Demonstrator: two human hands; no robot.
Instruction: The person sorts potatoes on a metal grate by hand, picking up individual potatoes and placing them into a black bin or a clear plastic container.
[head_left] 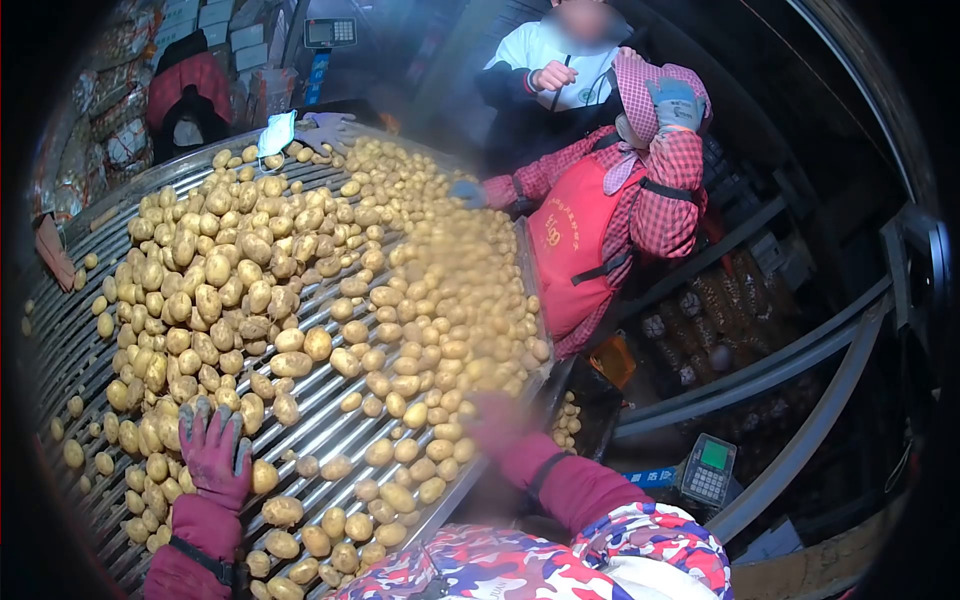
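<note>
Many yellow potatoes (250, 260) lie spread over a metal roller conveyor (330, 425). My left hand (214, 452), in a dark red glove with grey fingertips, rests flat on the potatoes at the near left, fingers spread and holding nothing. My right hand (495, 420), also in a dark red glove, is blurred over the potatoes near the conveyor's right edge; I cannot tell what it holds.
A co-worker in a red apron (575, 245) stands at the conveyor's right side, one gloved hand on the potatoes. Another person (550, 60) stands behind. A scale (708, 468) sits at lower right, and a face mask (277, 133) lies on the far rim.
</note>
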